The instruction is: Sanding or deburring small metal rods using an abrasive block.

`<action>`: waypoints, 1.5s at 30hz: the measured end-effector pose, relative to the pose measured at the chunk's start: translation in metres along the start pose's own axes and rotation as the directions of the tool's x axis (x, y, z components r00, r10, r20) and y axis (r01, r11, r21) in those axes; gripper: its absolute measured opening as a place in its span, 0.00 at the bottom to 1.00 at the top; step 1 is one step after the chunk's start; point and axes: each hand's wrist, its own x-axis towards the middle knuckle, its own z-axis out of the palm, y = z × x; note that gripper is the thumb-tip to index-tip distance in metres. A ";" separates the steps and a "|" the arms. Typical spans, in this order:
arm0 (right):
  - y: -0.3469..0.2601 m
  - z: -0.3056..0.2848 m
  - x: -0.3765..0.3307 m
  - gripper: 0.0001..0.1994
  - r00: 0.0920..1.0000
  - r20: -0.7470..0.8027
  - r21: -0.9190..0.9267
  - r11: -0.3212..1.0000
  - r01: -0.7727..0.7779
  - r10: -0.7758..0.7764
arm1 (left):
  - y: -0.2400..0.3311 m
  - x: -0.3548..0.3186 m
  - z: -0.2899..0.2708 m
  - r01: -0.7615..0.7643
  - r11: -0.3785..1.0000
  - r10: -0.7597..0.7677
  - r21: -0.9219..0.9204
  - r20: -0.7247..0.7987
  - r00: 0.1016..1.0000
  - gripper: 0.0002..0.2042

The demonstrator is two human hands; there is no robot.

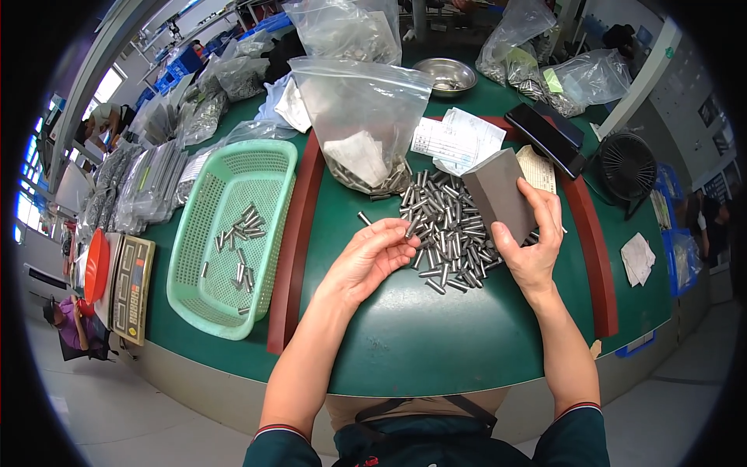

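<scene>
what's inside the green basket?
The green basket holds a loose scatter of small metal pins, mostly mid-basket, like the pile by both hands. Mesh floor shows elsewhere; nothing visibly covered.

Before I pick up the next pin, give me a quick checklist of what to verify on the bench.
1. Left hand at the pile of metal pins, a pin pinched in its fingertips: ok.
2. Right hand grips the grey block firmly: ok.
3. Green basket within reach on the left, with room for more pins: ok.
4. Pins all on the green mat, none at the edge: ok.
5. Clear bag upright behind the pile, not spilling: cannot tell.
</scene>
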 end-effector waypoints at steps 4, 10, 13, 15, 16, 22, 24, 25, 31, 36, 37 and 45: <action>-0.018 0.008 -0.007 0.31 0.999 0.040 0.062 0.998 -0.009 0.006 | -0.007 -0.001 0.011 0.041 0.999 -0.041 0.032 -0.005 0.999 0.08; -0.040 0.012 -0.004 0.33 0.991 0.070 0.085 0.990 0.108 -0.114 | -0.021 -0.004 0.028 -0.027 0.994 0.042 0.109 -0.135 0.990 0.07; -0.041 0.010 0.003 0.30 0.992 -0.108 -0.026 0.997 -0.072 0.068 | -0.025 -0.001 0.026 0.010 0.995 -0.002 0.102 -0.070 0.998 0.05; -0.043 0.008 0.005 0.35 0.960 -0.068 0.115 0.954 0.278 -0.272 | -0.027 0.000 0.024 -0.032 0.998 0.035 0.054 -0.047 0.998 0.05; -0.045 0.007 0.004 0.35 0.917 0.030 0.089 0.915 0.394 -0.398 | -0.028 0.000 0.024 -0.026 0.997 0.036 0.079 -0.132 0.991 0.05; -0.045 0.005 0.005 0.31 0.991 -0.127 0.023 0.999 0.032 -0.029 | -0.022 -0.002 0.038 -0.012 0.999 0.015 0.038 -0.075 0.997 0.06; -0.049 0.005 0.004 0.34 0.952 -0.066 0.163 0.938 0.306 -0.300 | -0.024 -0.005 0.046 -0.037 0.999 0.031 -0.024 -0.193 0.981 0.06; -0.049 0.005 0.005 0.33 0.902 0.036 0.164 0.893 0.420 -0.431 | -0.024 -0.005 0.049 -0.053 0.995 0.027 -0.090 -0.273 0.962 0.06; -0.016 0.000 0.011 0.30 0.982 -0.175 -0.171 0.980 -0.099 0.069 | -0.018 -0.003 0.036 -0.016 0.994 0.022 0.111 -0.054 0.998 0.05; 0.002 0.002 -0.002 0.30 0.999 -0.044 -0.078 0.996 -0.033 0.029 | -0.021 0.000 0.021 -0.024 0.996 0.032 0.089 -0.082 0.996 0.05; 0.002 0.002 -0.003 0.30 0.999 -0.032 -0.082 0.996 -0.043 0.040 | -0.020 0.000 0.020 -0.016 0.999 0.018 0.049 -0.050 0.999 0.05; -0.007 0.002 0.002 0.31 0.999 -0.030 -0.071 0.997 -0.026 0.024 | -0.018 -0.001 0.023 0.029 0.999 -0.031 -0.024 -0.049 0.998 0.06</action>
